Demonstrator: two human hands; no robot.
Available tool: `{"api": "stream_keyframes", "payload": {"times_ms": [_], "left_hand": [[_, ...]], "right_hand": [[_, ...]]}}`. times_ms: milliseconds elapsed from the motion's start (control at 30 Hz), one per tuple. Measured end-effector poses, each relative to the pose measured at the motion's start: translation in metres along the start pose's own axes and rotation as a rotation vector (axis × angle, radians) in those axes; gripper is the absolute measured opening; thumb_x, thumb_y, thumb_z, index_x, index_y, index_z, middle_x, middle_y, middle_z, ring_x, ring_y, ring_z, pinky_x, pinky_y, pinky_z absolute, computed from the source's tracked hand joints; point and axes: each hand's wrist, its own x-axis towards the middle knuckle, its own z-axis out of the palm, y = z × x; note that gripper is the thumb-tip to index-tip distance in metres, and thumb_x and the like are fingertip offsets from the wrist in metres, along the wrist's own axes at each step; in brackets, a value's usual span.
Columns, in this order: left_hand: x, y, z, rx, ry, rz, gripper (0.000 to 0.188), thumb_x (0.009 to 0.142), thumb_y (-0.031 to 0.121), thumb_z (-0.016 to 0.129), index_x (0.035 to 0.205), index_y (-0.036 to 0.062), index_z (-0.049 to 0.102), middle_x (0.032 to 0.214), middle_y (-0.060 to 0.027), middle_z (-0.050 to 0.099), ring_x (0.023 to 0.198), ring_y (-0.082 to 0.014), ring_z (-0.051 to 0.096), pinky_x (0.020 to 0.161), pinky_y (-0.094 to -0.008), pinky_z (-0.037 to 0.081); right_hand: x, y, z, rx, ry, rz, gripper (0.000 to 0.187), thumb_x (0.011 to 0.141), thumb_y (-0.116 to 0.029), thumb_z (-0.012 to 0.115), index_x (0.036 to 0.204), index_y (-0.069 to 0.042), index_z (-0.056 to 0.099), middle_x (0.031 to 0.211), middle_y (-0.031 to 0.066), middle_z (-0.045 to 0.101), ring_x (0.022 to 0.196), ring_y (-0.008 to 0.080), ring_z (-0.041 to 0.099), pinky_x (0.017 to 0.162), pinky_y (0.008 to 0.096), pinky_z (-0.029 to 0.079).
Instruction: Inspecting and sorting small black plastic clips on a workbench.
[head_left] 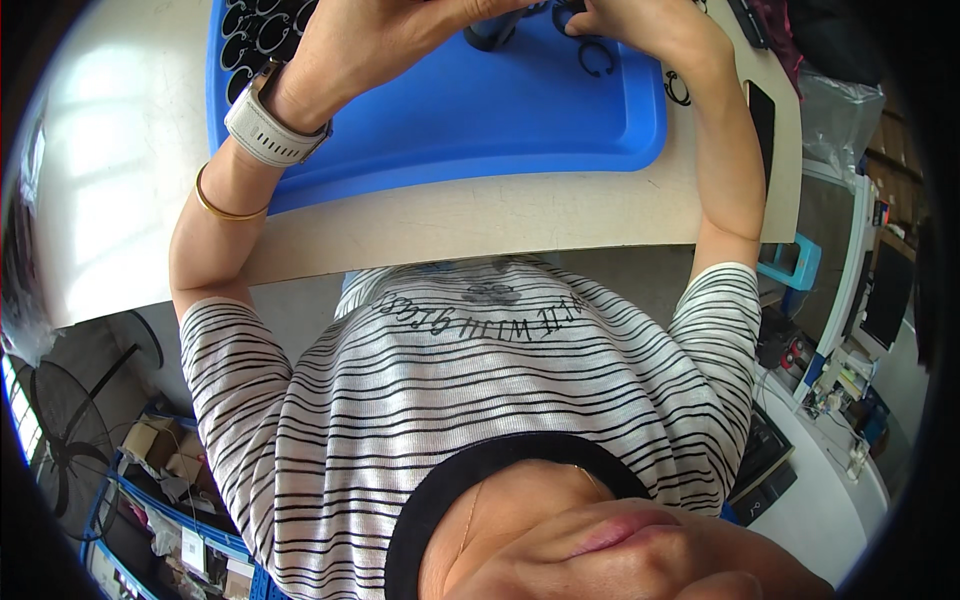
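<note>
My left hand [385,45], with a white-strapped watch on its wrist, reaches over the blue tray [420,150]. Its fingers run out past the upper edge, so their grip is hidden. Close to its outstretched digit stands a dark, rounded cylindrical piece [490,36], cut off by the picture's edge. My right hand [640,25] is over the tray's right side, fingertips closed at a black snap ring [563,14]. Just below those fingertips, another black snap ring [596,58] lies in the tray.
Many black rings [250,45] fill the tray's left end. Right of the tray, a loose black ring [678,88] lies on the pale table [480,215], and a dark flat phone-like object [760,130] is by my right forearm. A fan [65,430] stands at lower left.
</note>
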Motion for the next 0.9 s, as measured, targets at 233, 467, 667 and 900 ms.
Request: {"api": "stream_keyframes", "payload": {"times_ms": [233, 467, 667, 900], "left_hand": [[0.000, 0.000, 0.001, -0.028, -0.001, -0.024, 0.055, 0.088, 0.024, 0.085, 0.129, -0.0012, 0.059, 0.102, -0.0064, 0.066, 0.095, -0.0145, 0.061, 0.087, -0.0299, 0.052], [0.001, -0.001, 0.001, 0.004, 0.000, 0.005, 0.055, 0.088, 0.024, 0.085, 0.129, -0.0014, 0.059, 0.103, -0.0062, 0.066, 0.095, -0.0141, 0.061, 0.087, -0.0298, 0.052], [0.001, 0.001, 0.001, -0.025, -0.014, -0.017, 0.055, 0.088, 0.024, 0.085, 0.128, -0.0013, 0.059, 0.103, -0.0060, 0.066, 0.095, -0.0142, 0.061, 0.087, -0.0297, 0.052], [0.001, 0.004, -0.002, 0.034, -0.036, -0.028, 0.054, 0.088, 0.024, 0.084, 0.129, -0.0012, 0.059, 0.103, -0.0056, 0.066, 0.094, -0.0136, 0.062, 0.086, -0.0298, 0.053]], "right_hand": [[0.002, 0.004, 0.007, -0.034, 0.017, -0.020, 0.017, 0.083, -0.016, 0.077, 0.089, -0.004, 0.067, 0.089, 0.0154, 0.072, 0.093, 0.0349, 0.070, 0.080, 0.0461, 0.052], [0.000, 0.010, 0.011, 0.004, 0.023, -0.071, 0.015, 0.083, -0.016, 0.076, 0.084, -0.005, 0.067, 0.089, 0.0136, 0.071, 0.094, 0.0342, 0.069, 0.080, 0.0462, 0.051], [-0.003, 0.004, 0.006, 0.021, 0.027, -0.064, 0.013, 0.084, -0.016, 0.074, 0.084, -0.005, 0.067, 0.089, 0.0136, 0.071, 0.094, 0.0344, 0.069, 0.081, 0.0463, 0.051], [-0.003, 0.003, 0.012, 0.018, 0.157, -0.152, 0.012, 0.085, -0.014, 0.074, 0.085, -0.003, 0.068, 0.088, 0.0157, 0.072, 0.092, 0.0360, 0.070, 0.080, 0.0466, 0.052]]}}
